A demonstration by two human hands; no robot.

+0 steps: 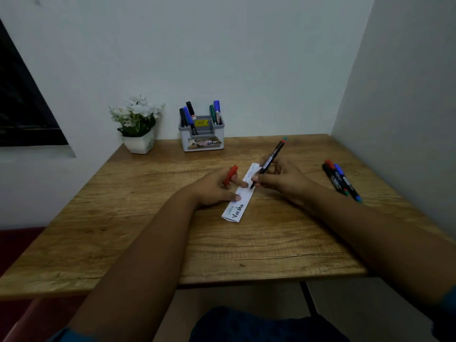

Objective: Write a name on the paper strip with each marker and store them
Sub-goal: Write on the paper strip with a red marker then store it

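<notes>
A white paper strip [243, 196] lies at the middle of the wooden table [148, 230], with handwriting near its close end. My left hand [214, 186] presses on the strip and holds a red cap [230, 175] between its fingers. An uncapped black-bodied marker [269, 162] is gripped by my right hand [281, 180], tip down on the strip. Three capped markers [341, 180] lie on the table at the right. A grey marker holder [202, 135] with several markers stands at the back.
A white pot of white flowers [138, 127] stands at the back left next to the holder. Walls close the table at the back and right. A dark window [24, 107] is on the left.
</notes>
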